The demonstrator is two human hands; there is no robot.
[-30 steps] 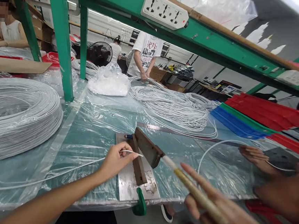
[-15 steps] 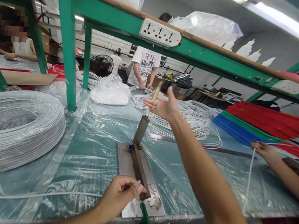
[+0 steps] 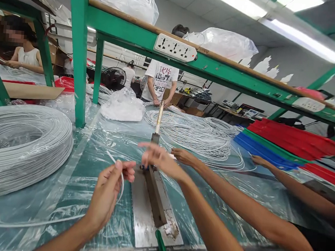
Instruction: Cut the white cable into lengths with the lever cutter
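Note:
Between the thumb and fingers of my left hand (image 3: pixel 107 188) is a white cable (image 3: pixel 121 184), its free end pointing up and left. The cable trails down and off to the left along the table. My right hand (image 3: pixel 160 160), a little blurred, hangs over the hinge of a metal lever cutter (image 3: pixel 151 202) with its fingers spread and nothing visible in them. The cutter's handle (image 3: pixel 159 119) stands raised behind that hand. A green clamp grip (image 3: pixel 159 246) sits at the front of the cutter's base plate.
A large coil of white cable (image 3: pixel 24 148) lies at left, with looser coils (image 3: pixel 193 133) at the back. A co-worker's hands (image 3: pixel 184 157) reach in from the right. Red and blue trays (image 3: pixel 295 140) are stacked there. A green shelf beam (image 3: pixel 123 22) crosses overhead.
My left hand has moved up and left with the cable, away from the cutter's front. My right hand has come down and left from the handle. The co-worker's arms have reached farther in.

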